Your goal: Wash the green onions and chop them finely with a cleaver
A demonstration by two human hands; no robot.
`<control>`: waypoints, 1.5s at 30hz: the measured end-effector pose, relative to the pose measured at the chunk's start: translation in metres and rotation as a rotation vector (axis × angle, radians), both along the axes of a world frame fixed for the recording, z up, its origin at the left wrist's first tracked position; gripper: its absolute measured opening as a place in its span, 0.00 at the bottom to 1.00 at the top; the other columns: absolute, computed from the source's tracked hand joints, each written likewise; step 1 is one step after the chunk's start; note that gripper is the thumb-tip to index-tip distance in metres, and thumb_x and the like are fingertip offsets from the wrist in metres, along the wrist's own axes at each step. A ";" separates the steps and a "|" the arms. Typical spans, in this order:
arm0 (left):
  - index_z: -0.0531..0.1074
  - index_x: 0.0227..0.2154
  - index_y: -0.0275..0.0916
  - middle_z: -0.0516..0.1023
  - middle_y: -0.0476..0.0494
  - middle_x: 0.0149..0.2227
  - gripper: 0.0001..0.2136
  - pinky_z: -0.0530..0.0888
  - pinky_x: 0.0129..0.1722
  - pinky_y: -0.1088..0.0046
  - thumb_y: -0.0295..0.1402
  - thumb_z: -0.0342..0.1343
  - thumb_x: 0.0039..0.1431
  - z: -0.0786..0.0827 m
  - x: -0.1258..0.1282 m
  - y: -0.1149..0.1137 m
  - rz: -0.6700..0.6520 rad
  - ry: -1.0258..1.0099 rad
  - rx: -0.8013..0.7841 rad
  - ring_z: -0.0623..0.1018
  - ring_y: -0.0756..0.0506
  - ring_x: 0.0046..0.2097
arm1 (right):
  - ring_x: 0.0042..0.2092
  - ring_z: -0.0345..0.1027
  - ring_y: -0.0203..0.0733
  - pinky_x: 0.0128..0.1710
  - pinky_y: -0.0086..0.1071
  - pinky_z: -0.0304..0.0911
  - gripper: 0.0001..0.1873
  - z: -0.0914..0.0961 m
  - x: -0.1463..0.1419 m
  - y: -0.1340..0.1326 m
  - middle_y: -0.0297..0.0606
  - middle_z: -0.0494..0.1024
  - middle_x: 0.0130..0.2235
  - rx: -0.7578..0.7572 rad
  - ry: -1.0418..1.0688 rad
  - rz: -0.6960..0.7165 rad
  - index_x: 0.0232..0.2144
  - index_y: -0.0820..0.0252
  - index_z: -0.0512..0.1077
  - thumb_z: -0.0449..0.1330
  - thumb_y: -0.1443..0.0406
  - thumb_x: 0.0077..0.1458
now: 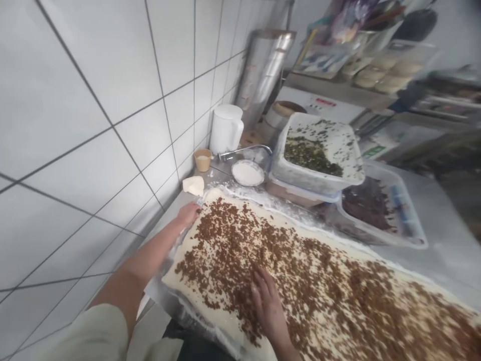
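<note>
A large rolled-out sheet of pale dough (221, 313) lies across the work table, scattered with brown crumbly filling (315, 265). At its far left edge is my left hand (189, 214), fingers curled in against the rim of the dough; the fingertips are partly hidden. My right hand (268, 303) rests flat on the filling near the middle of the sheet, its fingers stretched forward. Beyond my left hand sits a small lump of dough (193, 185). White flour dusts the table along the far edge of the sheet.
A tiled wall (93, 150) runs close along the left. Behind the dough stand a tan cup (203, 160), a white jug (226, 129) and a bowl of white powder (248, 173). A tub with green bits (315, 183) and one with dark filling (408, 215) stand right.
</note>
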State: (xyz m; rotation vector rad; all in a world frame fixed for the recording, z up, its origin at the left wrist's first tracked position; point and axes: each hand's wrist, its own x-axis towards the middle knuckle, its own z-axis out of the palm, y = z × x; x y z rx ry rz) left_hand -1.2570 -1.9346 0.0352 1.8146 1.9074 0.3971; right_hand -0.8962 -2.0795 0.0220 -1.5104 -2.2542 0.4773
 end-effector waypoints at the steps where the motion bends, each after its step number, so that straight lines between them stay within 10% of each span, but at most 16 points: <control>1: 0.71 0.37 0.41 0.69 0.47 0.39 0.13 0.64 0.38 0.75 0.28 0.53 0.45 -0.001 -0.001 0.004 -0.028 -0.003 -0.012 0.70 0.48 0.37 | 0.59 0.43 0.46 0.55 0.46 0.49 0.21 -0.001 0.002 -0.001 0.41 0.53 0.58 -0.010 -0.003 -0.035 0.51 0.58 0.58 0.46 0.60 0.56; 14: 0.71 0.29 0.37 0.72 0.47 0.31 0.07 0.66 0.34 0.75 0.29 0.51 0.46 0.001 -0.009 0.022 -0.031 -0.139 0.078 0.71 0.51 0.31 | 0.59 0.43 0.48 0.55 0.46 0.50 0.20 -0.003 -0.010 0.022 0.40 0.54 0.57 -0.025 -0.030 -0.157 0.50 0.57 0.61 0.45 0.59 0.56; 25: 0.73 0.30 0.41 0.76 0.48 0.29 0.09 0.65 0.33 0.75 0.39 0.52 0.50 0.029 0.064 0.097 0.053 -0.113 0.120 0.72 0.49 0.32 | 0.59 0.44 0.45 0.56 0.45 0.46 0.21 -0.009 -0.053 0.121 0.44 0.57 0.56 0.142 -0.039 -0.068 0.50 0.61 0.60 0.45 0.59 0.56; 34: 0.74 0.30 0.41 0.75 0.46 0.34 0.09 0.63 0.40 0.74 0.33 0.48 0.54 0.022 0.087 0.112 -0.172 -0.075 0.169 0.70 0.48 0.39 | 0.60 0.38 0.48 0.56 0.47 0.42 0.28 -0.023 -0.069 0.200 0.49 0.52 0.58 0.146 -0.101 -0.228 0.56 0.67 0.49 0.40 0.57 0.57; 45: 0.73 0.31 0.40 0.75 0.47 0.32 0.09 0.65 0.36 0.75 0.36 0.49 0.52 0.024 0.075 0.131 -0.094 -0.010 0.095 0.72 0.48 0.35 | 0.61 0.31 0.45 0.58 0.43 0.36 0.32 -0.007 -0.179 0.187 0.43 0.46 0.60 0.119 -0.123 0.225 0.58 0.66 0.45 0.41 0.54 0.56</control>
